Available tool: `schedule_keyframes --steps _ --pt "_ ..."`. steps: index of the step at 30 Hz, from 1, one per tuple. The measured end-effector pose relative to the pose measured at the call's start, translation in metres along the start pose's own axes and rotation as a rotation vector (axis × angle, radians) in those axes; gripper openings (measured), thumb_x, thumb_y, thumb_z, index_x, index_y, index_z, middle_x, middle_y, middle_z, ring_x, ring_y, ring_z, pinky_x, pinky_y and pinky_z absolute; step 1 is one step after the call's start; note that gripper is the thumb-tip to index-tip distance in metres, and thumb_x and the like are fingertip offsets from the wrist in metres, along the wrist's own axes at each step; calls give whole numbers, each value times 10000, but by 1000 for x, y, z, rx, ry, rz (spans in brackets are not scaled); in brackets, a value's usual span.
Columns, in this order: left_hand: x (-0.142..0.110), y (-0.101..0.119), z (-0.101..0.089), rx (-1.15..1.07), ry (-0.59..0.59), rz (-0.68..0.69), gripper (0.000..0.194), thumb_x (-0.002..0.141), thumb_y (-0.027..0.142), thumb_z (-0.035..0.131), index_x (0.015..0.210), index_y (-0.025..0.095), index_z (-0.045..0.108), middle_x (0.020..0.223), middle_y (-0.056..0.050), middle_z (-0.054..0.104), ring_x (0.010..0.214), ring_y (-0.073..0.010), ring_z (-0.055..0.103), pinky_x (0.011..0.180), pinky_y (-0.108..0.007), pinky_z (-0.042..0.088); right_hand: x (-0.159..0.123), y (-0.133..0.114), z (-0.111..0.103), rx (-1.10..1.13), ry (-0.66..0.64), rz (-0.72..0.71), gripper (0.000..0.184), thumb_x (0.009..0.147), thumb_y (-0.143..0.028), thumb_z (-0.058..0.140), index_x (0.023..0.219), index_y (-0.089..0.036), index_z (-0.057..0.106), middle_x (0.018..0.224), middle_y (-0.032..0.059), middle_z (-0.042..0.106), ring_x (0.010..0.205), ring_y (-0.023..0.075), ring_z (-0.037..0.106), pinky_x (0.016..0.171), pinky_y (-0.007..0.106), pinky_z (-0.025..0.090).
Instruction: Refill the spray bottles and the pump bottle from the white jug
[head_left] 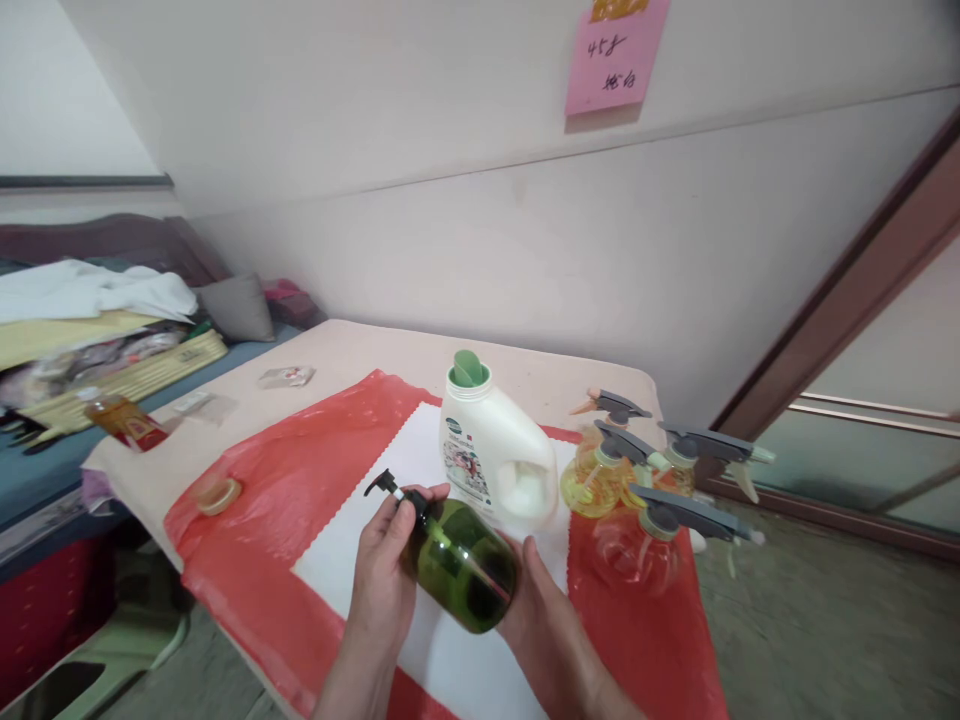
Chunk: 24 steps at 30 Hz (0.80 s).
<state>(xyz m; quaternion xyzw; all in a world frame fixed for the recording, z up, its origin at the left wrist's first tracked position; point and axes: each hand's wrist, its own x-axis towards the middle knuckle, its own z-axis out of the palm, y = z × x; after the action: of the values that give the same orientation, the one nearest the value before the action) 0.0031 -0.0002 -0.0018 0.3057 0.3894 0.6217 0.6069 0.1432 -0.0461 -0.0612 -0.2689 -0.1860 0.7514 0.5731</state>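
Note:
A dark green see-through pump bottle [463, 562] with a black pump head lies tilted between my hands, above the white sheet [352, 545]. My left hand [386, 550] wraps round its neck, just under the pump. At the bottle's base, my right hand [544, 600] cups it from the right, fingers mostly hidden behind it. Just beyond stands a white detergent jug [491, 440], upright, its cap off and a green spout [468, 368] showing in its mouth.
Several clear spray bottles [637, 550] with grey trigger heads crowd the table's right side. Red plastic [255, 560] covers the table's front, with a round cap-like lid [218, 496] on its left. A bottle of amber liquid [124, 418] lies at the left edge, beside a bed.

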Motion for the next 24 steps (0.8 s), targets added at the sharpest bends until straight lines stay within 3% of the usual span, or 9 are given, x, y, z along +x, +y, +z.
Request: schedule_keyframes --steps 3,7,10,15,24 --pt "0 -1 0 -5 -9 12 306 737 413 729 910 162 698 1022 -123 719 1004 -283 644 881 -400 477 1 -2 4 209 -58 220 660 856 -690 360 1282 -211 515 1276 119 617 1081 236 615 896 406 453" --pt "1 -2 -4 -1 -57 19 255 794 371 684 942 163 692 1060 -119 709 1033 -269 630 886 -380 472 -3 0 2 226 -49 374 741 791 -766 381 1285 -231 514 1214 106 659 976 241 663 836 388 465" --pt "1 -2 -4 0 -61 19 234 808 363 670 936 168 689 1067 -114 708 1049 -269 622 887 -375 470 -4 1 1 201 -59 388 749 781 -769 401 1259 -209 539 1144 105 691 901 234 684 800 360 471" --pt "-1 0 1 0 -29 12 266 777 388 695 913 159 692 1038 -127 713 1041 -284 622 882 -389 472 -5 -4 4 226 -65 359 611 833 -672 444 1216 -213 568 1115 85 705 887 213 690 743 304 468" --pt "1 -3 -7 -8 -61 2 256 831 377 642 958 158 678 1098 -131 692 1072 -272 609 895 -378 465 -6 -8 9 254 13 328 468 871 -554 493 1164 -206 605 1077 65 717 864 160 664 735 274 455"
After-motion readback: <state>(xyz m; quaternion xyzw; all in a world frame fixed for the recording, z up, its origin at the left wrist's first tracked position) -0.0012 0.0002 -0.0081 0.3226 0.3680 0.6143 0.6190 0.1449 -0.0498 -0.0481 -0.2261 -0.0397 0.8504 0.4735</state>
